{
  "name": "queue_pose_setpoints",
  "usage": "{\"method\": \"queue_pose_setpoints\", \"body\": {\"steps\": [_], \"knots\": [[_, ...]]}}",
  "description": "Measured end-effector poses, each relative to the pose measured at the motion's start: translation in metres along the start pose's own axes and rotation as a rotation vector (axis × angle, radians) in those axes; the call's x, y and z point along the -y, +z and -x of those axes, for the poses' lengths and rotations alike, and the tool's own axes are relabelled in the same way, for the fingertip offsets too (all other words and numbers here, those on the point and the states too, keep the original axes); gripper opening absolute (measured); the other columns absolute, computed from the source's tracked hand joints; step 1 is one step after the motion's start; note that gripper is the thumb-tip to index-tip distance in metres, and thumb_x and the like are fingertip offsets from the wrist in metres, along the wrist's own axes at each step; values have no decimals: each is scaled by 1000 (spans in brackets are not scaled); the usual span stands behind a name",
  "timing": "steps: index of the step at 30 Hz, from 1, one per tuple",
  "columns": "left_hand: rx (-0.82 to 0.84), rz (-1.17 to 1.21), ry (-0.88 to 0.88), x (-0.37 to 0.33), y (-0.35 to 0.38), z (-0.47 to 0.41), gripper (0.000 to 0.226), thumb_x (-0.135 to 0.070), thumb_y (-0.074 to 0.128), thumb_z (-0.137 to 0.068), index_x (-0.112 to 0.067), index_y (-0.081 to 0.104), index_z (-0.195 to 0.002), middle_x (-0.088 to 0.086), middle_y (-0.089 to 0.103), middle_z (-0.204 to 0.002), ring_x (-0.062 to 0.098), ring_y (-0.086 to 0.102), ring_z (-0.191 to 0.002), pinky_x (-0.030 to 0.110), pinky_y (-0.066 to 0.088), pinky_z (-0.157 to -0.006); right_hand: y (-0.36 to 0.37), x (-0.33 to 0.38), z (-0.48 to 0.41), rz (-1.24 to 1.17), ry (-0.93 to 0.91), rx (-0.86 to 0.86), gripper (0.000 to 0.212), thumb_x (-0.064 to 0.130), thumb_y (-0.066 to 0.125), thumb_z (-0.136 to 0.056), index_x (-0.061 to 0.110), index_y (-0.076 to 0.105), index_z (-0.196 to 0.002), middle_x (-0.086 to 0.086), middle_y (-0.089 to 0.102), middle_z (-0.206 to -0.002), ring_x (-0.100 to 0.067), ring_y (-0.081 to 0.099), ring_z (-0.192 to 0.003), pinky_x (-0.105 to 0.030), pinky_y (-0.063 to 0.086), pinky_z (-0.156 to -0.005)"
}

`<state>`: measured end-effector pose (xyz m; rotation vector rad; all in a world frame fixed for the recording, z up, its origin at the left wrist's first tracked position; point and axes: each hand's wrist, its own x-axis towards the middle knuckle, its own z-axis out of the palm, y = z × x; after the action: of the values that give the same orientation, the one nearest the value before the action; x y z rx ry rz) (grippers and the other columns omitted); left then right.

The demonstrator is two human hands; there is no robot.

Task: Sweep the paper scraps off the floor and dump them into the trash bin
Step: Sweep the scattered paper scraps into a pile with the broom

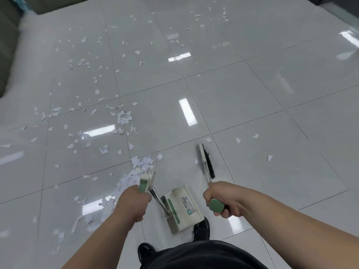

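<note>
White paper scraps [124, 117] lie scattered over the glossy tiled floor [242, 105], mostly on the left, with a denser pile [139, 167] just ahead of my left hand. My left hand [134, 202] grips the green-topped handle of a cream dustpan [182, 208], which stands on the floor near my feet. My right hand [221, 200] grips the green end of a broom handle; the broom head [206, 160] with black bristles rests on the floor ahead. Single scraps [238, 140] lie to the right of the broom. No trash bin is in view.
A dark sofa or cabinet edge [7, 45] runs along the left and top-left. My black shoes [202, 230] stand just behind the dustpan. Ceiling lights reflect as bright bars on the tiles. A dark edge sits at the top right corner.
</note>
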<state>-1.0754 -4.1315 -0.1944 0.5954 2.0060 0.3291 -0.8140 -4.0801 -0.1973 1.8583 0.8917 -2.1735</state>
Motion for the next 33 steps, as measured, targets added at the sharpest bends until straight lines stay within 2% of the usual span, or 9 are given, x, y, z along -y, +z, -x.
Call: {"method": "queue_pose_setpoints", "body": {"steps": [5, 9, 11, 12, 14, 17, 20, 25, 33], "knots": [[-31, 62, -28, 4, 2, 2, 15, 4, 48, -83, -10, 46, -77, 6, 31, -62, 18, 24, -46, 24, 24, -45, -2, 27, -12, -37, -71, 97, 64, 6, 60, -67, 15, 57, -130, -9, 51, -69, -19, 46, -48, -17, 22, -44], [-47, 77, -23, -2, 6, 5, 14, 3, 49, -83, -9, 48, -77, 7, 33, -63, 18, 25, -48, 23, 25, -44, -18, 35, -14, -161, -93, 108, 77, 2, 55, -71, 2, 43, -147, -11, 54, -68, -18, 44, -44, -15, 24, -41], [-48, 84, -22, -7, 7, 5, 16, 3, 48, -84, -10, 44, -75, 7, 33, -63, 18, 24, -47, 24, 23, -45, -32, 37, -12, -248, -88, 130, 60, 3, 58, -59, 6, 59, -119, -12, 56, -68, -18, 43, -43, -16, 27, -39], [-50, 84, -18, -10, 8, 6, 18, 4, 48, -84, -10, 43, -74, 7, 33, -63, 18, 23, -47, 24, 23, -45, -38, 36, -9, -286, -85, 136, 47, 2, 58, -54, 9, 55, -100, -12, 56, -68, -18, 43, -43, -17, 29, -40], [-62, 71, -4, -18, 9, 7, 20, 4, 47, -85, -11, 42, -72, 7, 33, -62, 18, 23, -47, 23, 24, -44, -49, 29, -4, -325, -84, 119, 40, 1, 58, -51, 12, 45, -87, -13, 55, -71, -19, 42, -45, -18, 30, -42], [-81, 12, 46, -37, 16, 11, 23, 5, 47, -84, -11, 39, -69, 4, 31, -55, 18, 24, -45, 20, 24, -39, -65, 12, 4, -406, -86, 103, 43, -5, 56, -62, 8, 46, -101, -14, 54, -74, -19, 47, -47, -20, 40, -42], [-79, -61, 106, -56, 30, 15, 24, 4, 47, -84, -12, 37, -69, 0, 30, -49, 18, 24, -42, 19, 24, -37, -81, -2, 14, -486, -99, 56, 28, -11, 45, -79, 6, 48, -101, -13, 55, -72, -19, 52, -48, -21, 47, -41], [-72, -178, 194, -81, 52, 11, 22, 0, 48, -87, -11, 37, -71, 5, 35, -60, 20, 30, -49, 19, 26, -38, -121, -31, 30, -524, -141, -144, 23, -12, 47, -78, 10, 49, -85, -12, 53, -70, -19, 52, -45, -20, 43, -42], [-47, -301, 285, -101, 78, 2, 15, -4, 48, -86, -11, 38, -76, 8, 37, -63, 22, 32, -50, 24, 26, -46, -200, -80, 41, -472, -80, -523, 26, -11, 56, -77, 12, 54, -89, -17, 57, -79, -26, 58, -59, -23, 48, -49]]}}
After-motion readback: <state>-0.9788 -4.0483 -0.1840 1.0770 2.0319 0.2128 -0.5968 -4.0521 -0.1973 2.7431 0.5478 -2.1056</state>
